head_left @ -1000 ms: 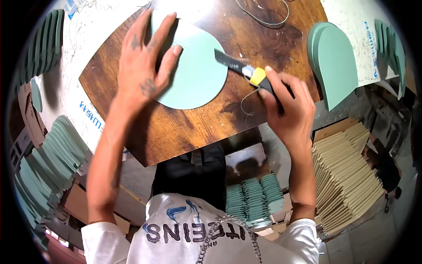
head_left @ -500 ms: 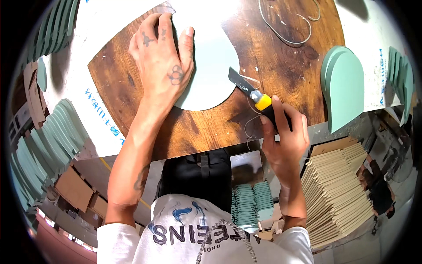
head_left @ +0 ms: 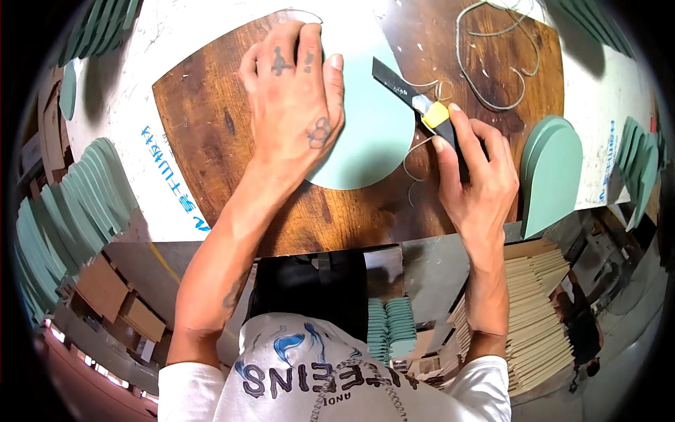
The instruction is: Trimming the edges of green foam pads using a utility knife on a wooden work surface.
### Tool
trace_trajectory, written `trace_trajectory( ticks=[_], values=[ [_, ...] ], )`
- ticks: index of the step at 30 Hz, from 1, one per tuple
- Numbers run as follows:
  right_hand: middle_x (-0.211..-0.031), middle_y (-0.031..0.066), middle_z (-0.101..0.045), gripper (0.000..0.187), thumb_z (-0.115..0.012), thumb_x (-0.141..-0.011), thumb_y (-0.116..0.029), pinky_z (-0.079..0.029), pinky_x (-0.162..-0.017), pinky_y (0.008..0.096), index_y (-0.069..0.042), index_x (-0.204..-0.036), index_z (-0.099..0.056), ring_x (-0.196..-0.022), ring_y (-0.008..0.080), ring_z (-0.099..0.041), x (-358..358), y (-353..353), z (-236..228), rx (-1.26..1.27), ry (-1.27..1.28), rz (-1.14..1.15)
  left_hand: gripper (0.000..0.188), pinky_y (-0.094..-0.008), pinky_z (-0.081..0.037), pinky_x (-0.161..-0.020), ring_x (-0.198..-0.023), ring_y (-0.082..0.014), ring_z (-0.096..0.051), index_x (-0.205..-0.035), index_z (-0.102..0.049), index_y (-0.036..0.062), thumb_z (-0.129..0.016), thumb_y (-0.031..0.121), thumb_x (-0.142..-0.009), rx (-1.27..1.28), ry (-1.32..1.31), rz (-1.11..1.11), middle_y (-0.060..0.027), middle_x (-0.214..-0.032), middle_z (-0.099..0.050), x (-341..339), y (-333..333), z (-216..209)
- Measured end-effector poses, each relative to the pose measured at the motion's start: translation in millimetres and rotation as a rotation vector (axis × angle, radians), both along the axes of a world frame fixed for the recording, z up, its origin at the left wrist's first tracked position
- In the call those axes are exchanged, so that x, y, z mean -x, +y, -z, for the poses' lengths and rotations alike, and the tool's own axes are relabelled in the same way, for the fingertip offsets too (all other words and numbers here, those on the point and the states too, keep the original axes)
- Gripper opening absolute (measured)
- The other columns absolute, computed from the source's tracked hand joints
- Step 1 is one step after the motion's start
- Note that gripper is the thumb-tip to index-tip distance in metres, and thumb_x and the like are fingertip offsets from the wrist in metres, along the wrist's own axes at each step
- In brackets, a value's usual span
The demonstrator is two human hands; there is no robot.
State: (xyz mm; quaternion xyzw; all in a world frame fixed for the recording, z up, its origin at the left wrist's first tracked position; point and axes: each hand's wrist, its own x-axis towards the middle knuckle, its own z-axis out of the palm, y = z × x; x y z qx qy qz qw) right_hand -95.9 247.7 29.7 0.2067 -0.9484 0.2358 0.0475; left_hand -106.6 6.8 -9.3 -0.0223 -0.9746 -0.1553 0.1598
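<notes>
My left hand (head_left: 295, 98) lies with its fingers flat, pressing down on a pale green rounded panel (head_left: 365, 155) on the wood-grain board. In my right hand (head_left: 481, 165) is a utility knife (head_left: 437, 116) with a long black blade and a yellow collar. The blade points up and left, over the right edge of the panel. A thin trimmed strip (head_left: 406, 165) curls beside the blade and down onto the board. The panel's far end is washed out by glare.
A wood-grain board (head_left: 211, 105) covers the table's middle. Loose trimmings (head_left: 492, 105) coil at its far right. Stacked green panels (head_left: 555, 169) lie at the right, and a fanned row (head_left: 91, 190) stands at the left. Beige stacked pieces (head_left: 538, 316) and another person (head_left: 583, 323) are at lower right.
My right hand and the knife have moved farther up along the panel's right edge. The left hand still presses on the panel. The whole view has shifted somewhat.
</notes>
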Motion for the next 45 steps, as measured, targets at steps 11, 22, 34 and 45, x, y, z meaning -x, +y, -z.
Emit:
trace_trajectory(
  ticks=[11,22,34,45],
  values=[
    [-0.098,0.0082,-0.067,0.035,-0.079,-0.087,-0.019,-0.053,-0.07,0.0383,-0.01,-0.121,-0.074,-0.083,0.0261,-0.064,46,-27,6,0.012,0.055,-0.084,0.038,-0.0528,-0.035,-0.11,-0.122,-0.0356,-0.055,-0.135,-0.056,0.0003,-0.056,0.02,-0.103,-0.05,-0.009,-0.031,-0.0182,-0.131,-0.056,-2,1,-4],
    [-0.099,0.0097,-0.068,0.036,-0.078,-0.087,-0.014,-0.054,-0.074,0.0378,-0.008,-0.123,-0.074,-0.085,0.026,-0.065,33,-4,-2,-0.015,-0.018,-0.028,0.039,-0.0559,-0.034,-0.112,-0.126,-0.0364,-0.052,-0.134,-0.055,-0.0009,-0.057,0.021,-0.101,-0.076,-0.063,-0.052,-0.0204,-0.131,-0.055,-2,6,-7],
    [-0.099,0.0088,-0.067,0.038,-0.08,-0.086,-0.017,-0.051,-0.072,0.0384,-0.01,-0.123,-0.074,-0.083,0.0261,-0.062,39,3,3,-0.032,0.06,-0.047,0.04,-0.0551,-0.033,-0.111,-0.124,-0.0346,-0.051,-0.133,-0.054,-0.0001,-0.06,0.019,-0.098,-0.043,-0.058,-0.029,-0.0186,-0.129,-0.054,0,4,-5],
    [-0.093,0.0097,-0.07,0.032,-0.074,-0.093,-0.028,-0.054,-0.067,0.0371,-0.009,-0.119,-0.075,-0.075,0.026,-0.067,106,-13,15,-0.058,0.104,0.065,0.035,-0.0566,-0.036,-0.111,-0.126,-0.0367,-0.052,-0.132,-0.056,0.0012,-0.058,0.017,-0.1,-0.052,-0.065,0.07,-0.019,-0.129,-0.054,-6,7,-9]
  ],
)
